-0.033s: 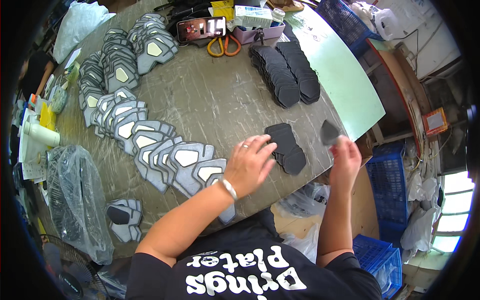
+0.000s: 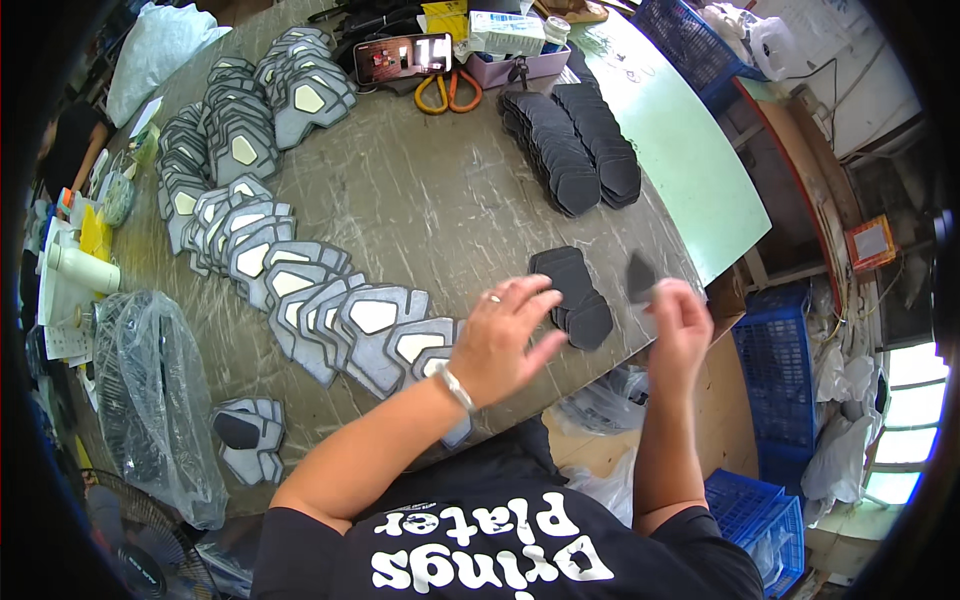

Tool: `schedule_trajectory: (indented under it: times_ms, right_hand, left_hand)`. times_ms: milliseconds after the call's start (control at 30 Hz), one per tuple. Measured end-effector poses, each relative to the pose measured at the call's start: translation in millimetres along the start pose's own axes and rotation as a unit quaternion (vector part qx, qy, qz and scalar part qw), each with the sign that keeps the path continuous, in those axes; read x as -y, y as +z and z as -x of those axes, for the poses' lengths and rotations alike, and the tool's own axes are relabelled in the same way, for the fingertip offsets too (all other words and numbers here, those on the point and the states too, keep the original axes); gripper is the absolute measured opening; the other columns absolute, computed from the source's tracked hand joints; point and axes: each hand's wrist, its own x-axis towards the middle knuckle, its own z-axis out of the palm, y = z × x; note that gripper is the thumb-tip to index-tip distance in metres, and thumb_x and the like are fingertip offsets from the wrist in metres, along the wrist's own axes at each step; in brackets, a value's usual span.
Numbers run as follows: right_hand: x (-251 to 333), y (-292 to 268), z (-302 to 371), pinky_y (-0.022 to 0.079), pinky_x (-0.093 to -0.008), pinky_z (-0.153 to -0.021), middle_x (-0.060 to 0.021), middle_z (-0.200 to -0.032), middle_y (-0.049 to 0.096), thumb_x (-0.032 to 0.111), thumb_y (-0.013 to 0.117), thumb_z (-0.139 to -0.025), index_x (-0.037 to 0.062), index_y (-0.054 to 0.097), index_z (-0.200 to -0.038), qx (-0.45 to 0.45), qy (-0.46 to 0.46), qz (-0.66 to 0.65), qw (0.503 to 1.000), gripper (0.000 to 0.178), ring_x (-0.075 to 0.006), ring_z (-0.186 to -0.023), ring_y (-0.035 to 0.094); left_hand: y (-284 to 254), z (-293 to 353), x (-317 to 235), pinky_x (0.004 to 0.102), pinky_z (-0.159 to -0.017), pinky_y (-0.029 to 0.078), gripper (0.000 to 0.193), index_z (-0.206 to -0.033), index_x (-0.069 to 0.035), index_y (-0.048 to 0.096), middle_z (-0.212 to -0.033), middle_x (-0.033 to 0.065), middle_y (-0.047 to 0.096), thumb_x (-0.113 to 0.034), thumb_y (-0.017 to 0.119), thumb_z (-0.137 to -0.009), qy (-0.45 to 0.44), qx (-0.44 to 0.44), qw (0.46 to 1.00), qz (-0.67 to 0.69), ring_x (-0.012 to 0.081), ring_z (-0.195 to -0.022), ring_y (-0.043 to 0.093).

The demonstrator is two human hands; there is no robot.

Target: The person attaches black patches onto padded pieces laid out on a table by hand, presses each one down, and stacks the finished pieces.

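In my right hand (image 2: 683,325) a small dark pointed piece (image 2: 638,277) is pinched by one edge, above the table's right side and slightly blurred. My left hand (image 2: 500,338) is open, fingers spread, wearing a ring and a bracelet. Its fingertips are beside a small overlapping stack of black flat pieces (image 2: 568,282); whether they touch it I cannot tell. Under and left of this hand runs a curved row of grey padded panels (image 2: 375,315) with pale many-sided centres, some hidden by the wrist.
Two long rows of black pieces (image 2: 572,150) lie farther back. Behind them are orange-handled scissors (image 2: 447,92), a propped phone (image 2: 403,59) and a pink box (image 2: 520,68). Grey panels with a black patch (image 2: 240,432) lie near left, beside a clear plastic bag (image 2: 155,400). Blue crates (image 2: 775,370) stand right.
My right hand has shifted a little left and toward me with the dark piece. The left hand has moved slightly, its fingers still spread.
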Motion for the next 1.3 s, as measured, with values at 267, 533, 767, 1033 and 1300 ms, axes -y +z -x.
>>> schedule_trajectory:
  times_ms: [267, 533, 767, 1033, 1300]
  right_hand:
    - [20.2, 52.1, 75.2, 0.05, -0.0283, -0.077, -0.0104, -0.098, 0.066, 0.003, 0.075, -0.081, -0.0004, 0.068, -0.104, 0.325, 0.062, -0.056, 0.942, 0.024, -0.0172, -0.086, 0.063]
    - [14.9, 65.3, 91.3, 0.045, -0.0185, -0.061, 0.0018, -0.082, 0.063, 0.009, 0.074, -0.089, 0.0, 0.064, -0.107, 0.348, 0.267, -0.031, 0.898, 0.023, -0.0023, -0.07, 0.055]
    - [11.9, 66.2, 75.1, 0.04, -0.0192, -0.05, 0.0031, -0.068, 0.06, 0.015, 0.067, -0.096, 0.0006, 0.062, -0.086, 0.326, 0.316, 0.017, 0.891, 0.018, -0.0021, -0.058, 0.051]
    - [19.0, 91.4, 69.5, 0.043, -0.0211, -0.049, 0.0007, -0.067, 0.061, 0.019, 0.065, -0.097, -0.0012, 0.063, -0.086, 0.364, 0.336, 0.051, 0.868, 0.023, -0.0041, -0.056, 0.054]
    - [14.0, 96.5, 68.2, 0.044, -0.0206, -0.048, -0.0003, -0.065, 0.061, 0.015, 0.065, -0.096, -0.001, 0.064, -0.085, 0.366, 0.321, 0.096, 0.868, 0.02, -0.0045, -0.054, 0.055]
  left_hand:
    - [-42.6, 71.3, -26.7, 0.0332, -0.074, 0.058, 0.033, -0.106, -0.001, 0.064, -0.098, 0.0147, 0.07, 0.002, 0.078, -0.076, -0.04, -0.102, 0.986, 0.129, 0.0302, -0.083, 0.071]
    - [-49.9, 126.9, -21.4, 0.0228, -0.08, 0.056, 0.018, -0.106, 0.002, 0.062, -0.101, 0.0109, 0.07, 0.006, 0.067, -0.089, -0.295, -0.202, 0.833, 0.423, 0.0088, -0.091, 0.067]
    - [-71.7, 127.9, -6.9, 0.0319, -0.08, 0.052, 0.03, -0.108, -0.004, 0.068, -0.11, 0.0091, 0.066, -0.004, 0.076, -0.08, -0.126, -0.085, 0.988, 0.016, 0.0204, -0.098, 0.064]
    - [-60.9, 143.9, 1.4, 0.0357, -0.085, 0.047, 0.032, -0.106, -0.005, 0.069, -0.11, 0.0071, 0.064, -0.016, 0.078, -0.078, -0.042, 0.011, 0.995, -0.09, 0.0233, -0.105, 0.06]
    - [-54.4, 150.6, 3.6, 0.0357, -0.085, 0.05, 0.036, -0.111, -0.003, 0.066, -0.113, 0.0087, 0.063, -0.015, 0.078, -0.078, -0.048, -0.026, 0.996, -0.067, 0.0239, -0.104, 0.061]
